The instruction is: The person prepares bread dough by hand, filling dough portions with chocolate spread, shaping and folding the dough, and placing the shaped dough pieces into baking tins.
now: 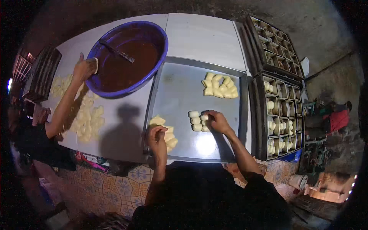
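A shallow metal tray [172, 76] holds pale dough pieces [220, 88] at the back right and another cluster [168, 142] at the front left. My left hand [157, 140] is over that front-left cluster, its fingers curled, and what they hold, if anything, is hidden. My right hand [216, 122] has its thumb and fingers on a short cylindrical dough roll [205, 117], at the right side of a small group of similar pale rolls [194, 120] standing in rows on the tray.
Another person's hand [84, 69] is at the blue basin [151, 78] of brown liquid with a dark utensil in it. Dough pieces [86, 117] lie on the white table. Gridded metal moulds [278, 115] stand right, stacked tins [40, 74] left. A person in red [337, 120] is at far right.
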